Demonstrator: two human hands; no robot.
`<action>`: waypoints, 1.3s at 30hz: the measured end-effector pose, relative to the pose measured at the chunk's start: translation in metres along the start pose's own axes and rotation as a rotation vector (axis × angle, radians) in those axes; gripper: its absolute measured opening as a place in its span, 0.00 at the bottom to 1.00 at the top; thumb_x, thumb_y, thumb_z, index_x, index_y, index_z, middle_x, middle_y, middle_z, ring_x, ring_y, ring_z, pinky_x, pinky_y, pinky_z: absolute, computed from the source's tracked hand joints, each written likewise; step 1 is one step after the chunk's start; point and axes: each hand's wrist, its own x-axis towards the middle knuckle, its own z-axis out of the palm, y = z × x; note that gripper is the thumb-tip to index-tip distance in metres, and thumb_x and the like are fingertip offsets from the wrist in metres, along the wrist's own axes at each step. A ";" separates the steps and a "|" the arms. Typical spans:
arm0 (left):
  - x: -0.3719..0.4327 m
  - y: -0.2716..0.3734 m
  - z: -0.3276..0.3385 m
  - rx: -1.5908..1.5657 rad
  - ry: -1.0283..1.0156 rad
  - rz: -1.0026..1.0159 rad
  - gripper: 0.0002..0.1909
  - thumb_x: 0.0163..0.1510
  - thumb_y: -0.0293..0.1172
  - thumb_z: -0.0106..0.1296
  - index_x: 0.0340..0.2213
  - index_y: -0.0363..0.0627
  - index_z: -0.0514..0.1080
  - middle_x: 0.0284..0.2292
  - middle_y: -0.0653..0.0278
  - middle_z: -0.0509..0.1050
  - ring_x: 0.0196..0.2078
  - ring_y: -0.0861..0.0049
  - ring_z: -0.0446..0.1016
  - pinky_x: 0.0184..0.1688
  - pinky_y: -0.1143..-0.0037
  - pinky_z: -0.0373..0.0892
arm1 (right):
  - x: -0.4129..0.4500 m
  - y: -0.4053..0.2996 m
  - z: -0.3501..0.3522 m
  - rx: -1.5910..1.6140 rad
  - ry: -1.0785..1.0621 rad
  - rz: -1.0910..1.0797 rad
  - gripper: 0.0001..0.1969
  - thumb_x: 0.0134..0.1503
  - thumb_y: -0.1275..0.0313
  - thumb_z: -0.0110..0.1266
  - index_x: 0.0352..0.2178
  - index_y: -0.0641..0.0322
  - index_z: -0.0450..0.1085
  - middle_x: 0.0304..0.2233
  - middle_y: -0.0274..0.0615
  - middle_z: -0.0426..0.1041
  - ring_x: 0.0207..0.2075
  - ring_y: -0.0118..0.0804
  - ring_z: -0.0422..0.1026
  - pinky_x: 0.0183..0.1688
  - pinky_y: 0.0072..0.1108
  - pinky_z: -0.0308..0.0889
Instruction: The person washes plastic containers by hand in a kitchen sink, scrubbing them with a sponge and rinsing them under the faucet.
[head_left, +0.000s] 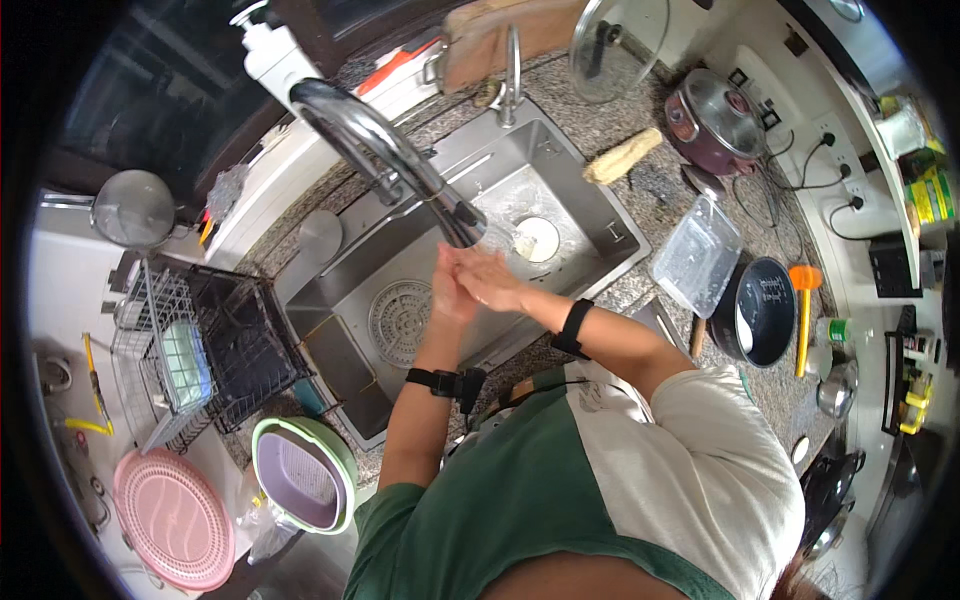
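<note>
Under the spout of the chrome tap (457, 221), my left hand (452, 291) and my right hand (491, 281) touch each other, wet, with no object visible in them. The right palm lies against the left hand; some fingers are hidden behind one another and by the tap. Both are above the stainless steel sink (480, 341). Water splashes beside the right fingertips, close to a small round white dish (538, 239) on the sink floor. A round perforated drain strainer (401, 322) lies left of my left wrist.
Left of the sink stand a wire dish rack (165, 352), a green-rimmed basin with a purple colander (300, 480) and a pink perforated lid (174, 517). On the right counter are a loofah (622, 156), a clear plastic box (697, 255), a dark inner pot (757, 311) and an electric cooker (712, 120).
</note>
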 end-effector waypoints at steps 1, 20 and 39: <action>0.006 -0.002 0.002 0.003 -0.010 -0.015 0.25 0.63 0.52 0.28 0.52 0.51 0.61 0.50 0.64 0.66 0.53 0.64 0.63 0.56 0.59 0.59 | -0.008 0.003 -0.002 0.112 -0.051 -0.187 0.32 0.60 0.54 0.28 0.61 0.63 0.46 0.65 0.46 0.40 0.66 0.45 0.33 0.64 0.44 0.29; 0.032 -0.012 -0.032 0.279 0.371 0.153 0.17 0.56 0.32 0.49 0.47 0.44 0.65 0.44 0.60 0.71 0.42 0.65 0.73 0.41 0.69 0.72 | -0.220 0.074 -0.154 -0.475 0.890 0.282 0.21 0.46 0.62 0.59 0.41 0.61 0.72 0.40 0.50 0.73 0.42 0.50 0.70 0.48 0.34 0.62; 0.013 0.012 -0.012 0.419 0.287 0.053 0.25 0.58 0.39 0.47 0.55 0.48 0.57 0.53 0.56 0.64 0.53 0.60 0.66 0.49 0.67 0.67 | -0.276 0.036 -0.156 -0.590 0.772 0.128 0.11 0.49 0.78 0.49 0.34 0.57 0.75 0.23 0.51 0.74 0.26 0.49 0.74 0.29 0.32 0.70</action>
